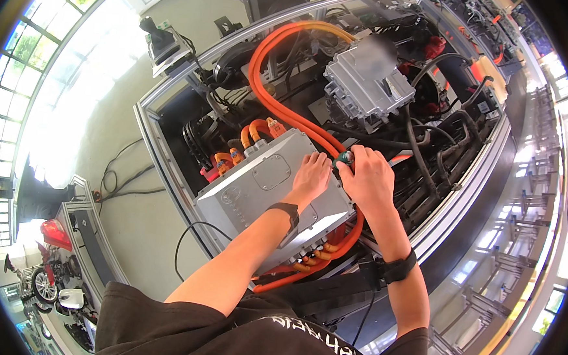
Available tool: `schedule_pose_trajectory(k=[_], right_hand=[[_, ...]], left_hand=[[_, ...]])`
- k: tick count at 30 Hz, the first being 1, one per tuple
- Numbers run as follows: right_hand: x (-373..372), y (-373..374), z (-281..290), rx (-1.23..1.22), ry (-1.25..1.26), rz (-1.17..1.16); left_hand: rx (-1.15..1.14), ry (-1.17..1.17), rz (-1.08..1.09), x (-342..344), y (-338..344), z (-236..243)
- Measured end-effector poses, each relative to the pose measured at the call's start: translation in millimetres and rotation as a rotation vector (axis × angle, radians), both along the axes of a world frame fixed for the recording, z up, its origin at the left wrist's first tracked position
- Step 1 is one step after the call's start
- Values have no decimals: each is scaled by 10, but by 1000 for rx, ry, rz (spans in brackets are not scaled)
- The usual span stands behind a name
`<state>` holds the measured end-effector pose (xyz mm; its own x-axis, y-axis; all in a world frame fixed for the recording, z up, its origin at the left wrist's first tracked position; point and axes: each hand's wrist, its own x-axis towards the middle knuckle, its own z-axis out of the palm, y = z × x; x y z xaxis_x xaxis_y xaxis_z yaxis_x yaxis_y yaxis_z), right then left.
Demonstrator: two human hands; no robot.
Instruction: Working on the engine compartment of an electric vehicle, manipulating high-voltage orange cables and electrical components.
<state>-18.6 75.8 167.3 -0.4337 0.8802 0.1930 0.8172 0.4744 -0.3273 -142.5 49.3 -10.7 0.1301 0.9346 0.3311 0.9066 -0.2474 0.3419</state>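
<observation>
One green tool [345,158] lies clasped in the right fingers [361,154], beside left fingers [317,160] of unclear grip.

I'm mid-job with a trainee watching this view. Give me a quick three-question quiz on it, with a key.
1. True or false: the right hand is empty.
2. Which lies directly beneath the left hand?
a) the floor
b) the silver box
c) the windows
3. Fill in the colour: the thick cables curving past the silver box are ____.

Key: 1. False, it grips a dark green tool. 2. b. 3. Orange.
</observation>
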Motion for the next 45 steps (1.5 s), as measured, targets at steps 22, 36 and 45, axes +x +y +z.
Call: schedule_pose_trajectory(k=[22,36,45], right_hand=[[-38,46,-171,104,-75,163],[-109,-8,100,-194,-216,-185],[-124,8,18,-178,-190,-213]], left_hand=[[23,-55,-1,2,11,-7],[-21,-25,29,-31,-21,21],[7,-22,21,2,22,-37]])
